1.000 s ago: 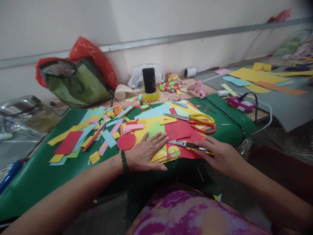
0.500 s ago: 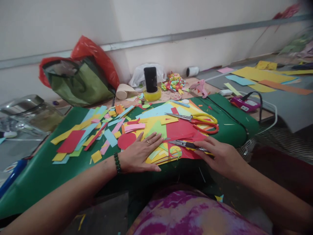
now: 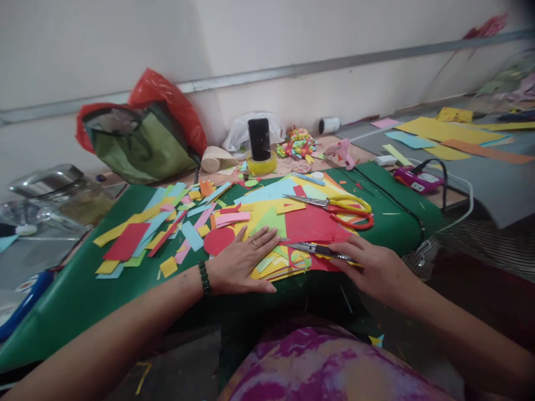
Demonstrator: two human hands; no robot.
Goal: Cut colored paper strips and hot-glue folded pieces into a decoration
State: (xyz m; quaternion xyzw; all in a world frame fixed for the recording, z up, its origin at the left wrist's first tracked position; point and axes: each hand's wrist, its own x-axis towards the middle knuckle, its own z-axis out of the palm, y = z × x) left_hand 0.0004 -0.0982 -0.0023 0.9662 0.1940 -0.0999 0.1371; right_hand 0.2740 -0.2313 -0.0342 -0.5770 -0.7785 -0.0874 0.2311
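My left hand (image 3: pixel 244 259) lies flat, fingers stretched, on a pile of coloured paper. Under and beyond its fingertips is a light green paper piece (image 3: pixel 271 220); a red paper circle (image 3: pixel 219 241) sits just left of the knuckles. My right hand (image 3: pixel 370 267) is closed on the rear end of a utility knife (image 3: pixel 320 249). The knife lies low over the paper, its blade pointing left toward my left fingertips. Beyond it, scissors (image 3: pixel 330 204) with yellow and red handles rest on red paper (image 3: pixel 311 223). My right fingertips are partly hidden.
Loose paper strips (image 3: pixel 192 236) spread across the green mat (image 3: pixel 83 301) on the left. Behind stand a phone (image 3: pixel 259 139), a yellow tape roll (image 3: pixel 261 164), a pink glue gun (image 3: pixel 343 153) and a green bag (image 3: pixel 146 145). A purple device (image 3: pixel 418 178) is at right, a glass jar (image 3: pixel 79 197) at left.
The view has shifted slightly. Both hands, the utility knife and the papers keep nearly the same places relative to each other.
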